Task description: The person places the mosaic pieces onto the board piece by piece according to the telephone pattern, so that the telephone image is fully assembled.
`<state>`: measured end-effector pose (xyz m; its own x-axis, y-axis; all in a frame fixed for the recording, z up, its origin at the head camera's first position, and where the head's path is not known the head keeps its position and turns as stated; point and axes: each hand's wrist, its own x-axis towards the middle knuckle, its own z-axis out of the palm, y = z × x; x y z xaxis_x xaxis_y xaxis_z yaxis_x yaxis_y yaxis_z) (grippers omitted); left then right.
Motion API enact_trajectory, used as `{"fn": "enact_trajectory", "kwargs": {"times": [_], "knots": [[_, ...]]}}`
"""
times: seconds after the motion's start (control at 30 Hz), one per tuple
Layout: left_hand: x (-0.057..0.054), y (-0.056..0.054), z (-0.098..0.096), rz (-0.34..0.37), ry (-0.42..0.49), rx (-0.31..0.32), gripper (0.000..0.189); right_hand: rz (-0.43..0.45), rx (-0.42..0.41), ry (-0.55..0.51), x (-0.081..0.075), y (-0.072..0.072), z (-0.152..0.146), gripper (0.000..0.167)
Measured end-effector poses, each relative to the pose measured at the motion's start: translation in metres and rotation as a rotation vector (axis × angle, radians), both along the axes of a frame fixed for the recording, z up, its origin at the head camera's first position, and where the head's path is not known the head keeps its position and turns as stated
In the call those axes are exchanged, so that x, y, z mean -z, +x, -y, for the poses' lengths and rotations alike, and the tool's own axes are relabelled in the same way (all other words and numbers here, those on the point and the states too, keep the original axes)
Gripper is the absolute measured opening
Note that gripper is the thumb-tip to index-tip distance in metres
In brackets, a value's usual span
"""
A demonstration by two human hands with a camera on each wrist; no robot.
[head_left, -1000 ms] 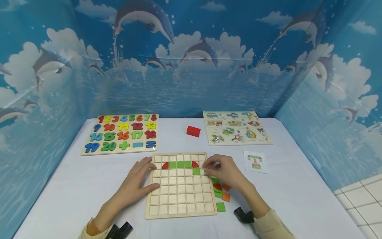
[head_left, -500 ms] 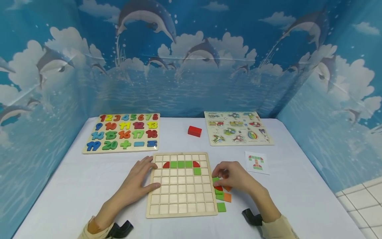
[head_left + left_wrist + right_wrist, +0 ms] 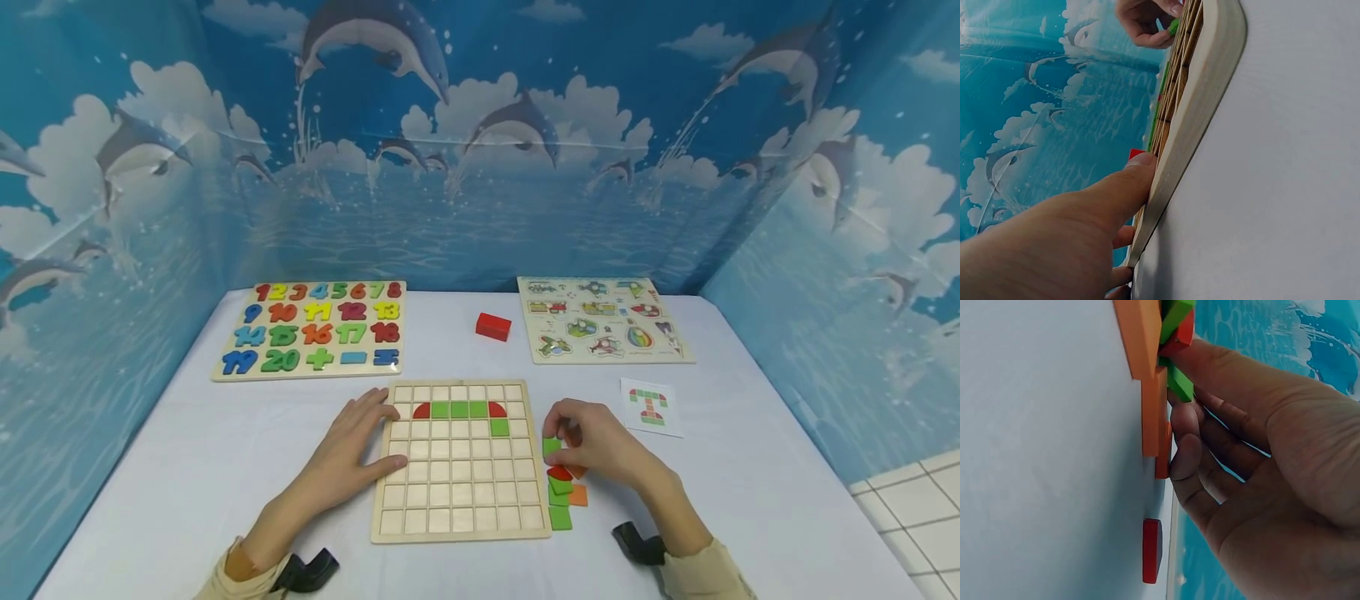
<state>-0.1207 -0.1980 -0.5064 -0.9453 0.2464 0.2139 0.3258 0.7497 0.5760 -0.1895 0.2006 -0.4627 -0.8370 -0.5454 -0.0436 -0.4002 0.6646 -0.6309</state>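
My left hand (image 3: 352,446) rests along the left edge of a wooden grid board (image 3: 450,533), thumb and fingers spread. In the left wrist view its thumb (image 3: 1125,181) touches the board's rim. Red quarter-round and green square tiles (image 3: 459,409) form a row near the top of the grid, with one green tile (image 3: 499,427) below its right end. Right of the board, my right hand (image 3: 600,446) pinches a green square tile (image 3: 552,447) between thumb and fingers. The right wrist view shows this green tile (image 3: 1179,381) partly hidden by the thumb.
Loose green tiles (image 3: 560,518), orange tiles (image 3: 577,496) and a red tile (image 3: 558,473) lie beside the board. A pattern card (image 3: 652,407) is to the right. Behind are a number puzzle (image 3: 307,333), a red block (image 3: 493,327) and a picture puzzle (image 3: 606,321).
My right hand has moved from the board's upper right to the loose tiles and picked at the pile, now pinching a green tile. The left hand has stayed on the board's edge.
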Motion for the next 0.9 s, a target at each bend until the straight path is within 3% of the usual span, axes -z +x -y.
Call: {"fn": "enact_trajectory", "kwargs": {"times": [0.5, 0.7, 0.9], "knots": [[-0.002, 0.000, -0.001, 0.017, 0.010, -0.003, 0.056, -0.022, 0.060, -0.104, -0.003, -0.010, -0.005, 0.019], [-0.003, -0.001, -0.002, 0.020, 0.012, 0.005, 0.057, -0.071, 0.047, -0.154, -0.012, -0.015, 0.009, 0.015], [-0.001, -0.001, -0.001, 0.023, 0.016, 0.003, 0.056, -0.065, 0.009, -0.210, -0.021, -0.018, 0.035, 0.013]]}}
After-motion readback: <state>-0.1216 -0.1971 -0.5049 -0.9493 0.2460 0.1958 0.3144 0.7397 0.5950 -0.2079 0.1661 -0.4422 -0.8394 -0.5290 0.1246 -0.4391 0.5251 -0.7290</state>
